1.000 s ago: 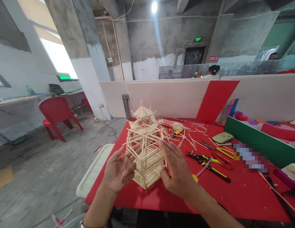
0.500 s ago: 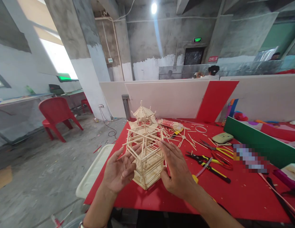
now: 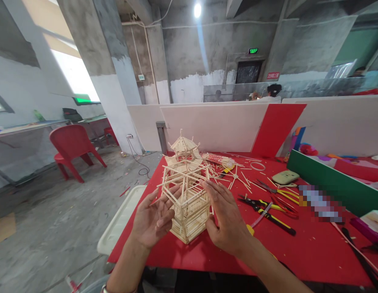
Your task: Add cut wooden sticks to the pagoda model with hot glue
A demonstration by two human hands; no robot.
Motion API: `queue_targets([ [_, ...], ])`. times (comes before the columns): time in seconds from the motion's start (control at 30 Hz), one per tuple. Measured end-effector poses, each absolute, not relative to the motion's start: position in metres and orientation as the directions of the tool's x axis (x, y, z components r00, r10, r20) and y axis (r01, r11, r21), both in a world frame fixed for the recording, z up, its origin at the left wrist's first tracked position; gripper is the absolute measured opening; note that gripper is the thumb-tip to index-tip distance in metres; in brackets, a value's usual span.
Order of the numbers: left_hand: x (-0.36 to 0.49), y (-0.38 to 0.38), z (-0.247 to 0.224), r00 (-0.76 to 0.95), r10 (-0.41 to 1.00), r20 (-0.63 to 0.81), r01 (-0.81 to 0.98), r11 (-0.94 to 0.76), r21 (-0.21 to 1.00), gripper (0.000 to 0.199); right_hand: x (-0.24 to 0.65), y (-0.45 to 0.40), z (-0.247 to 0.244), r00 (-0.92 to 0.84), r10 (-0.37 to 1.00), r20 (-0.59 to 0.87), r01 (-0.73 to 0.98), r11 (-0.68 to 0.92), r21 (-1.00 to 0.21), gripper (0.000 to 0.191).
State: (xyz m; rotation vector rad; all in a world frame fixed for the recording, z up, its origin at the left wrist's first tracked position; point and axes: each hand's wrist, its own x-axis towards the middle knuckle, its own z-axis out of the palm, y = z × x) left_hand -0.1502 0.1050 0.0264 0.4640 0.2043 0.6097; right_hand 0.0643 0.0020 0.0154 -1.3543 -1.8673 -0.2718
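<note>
A many-sided frame built of thin wooden sticks (image 3: 189, 221) stands upright near the front of the red table, with an open lattice of sticks on top. My left hand (image 3: 154, 219) is at its left side, palm turned up and fingers apart, the fingertips by the upper sticks. On the opposite side, my right hand (image 3: 225, 215) has its fingers stretched along the frame, the fingertips at the upper right rim and the thumb lower down. Whether the fingertips press on the sticks I cannot tell. Just behind it stands a stick tower with a pointed roof (image 3: 184, 145).
Loose sticks (image 3: 234, 177) and a packet of sticks (image 3: 219, 159) lie behind on the red table (image 3: 237, 260). Pliers (image 3: 259, 203), a cutter (image 3: 280, 221) and a pale green case (image 3: 285, 177) are to the right, before a green board (image 3: 323, 181).
</note>
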Motion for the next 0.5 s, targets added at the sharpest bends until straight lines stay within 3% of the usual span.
queue_targets([
  [0.5, -0.1504, 0.1052, 0.0260, 0.804, 0.593, -0.052, -0.501, 0.721, 0.479, 0.057, 0.0640, 0.0008, 0.0095, -0.081, 0.680, 0.729, 0.869, 0.407, -0.282, 0.098],
])
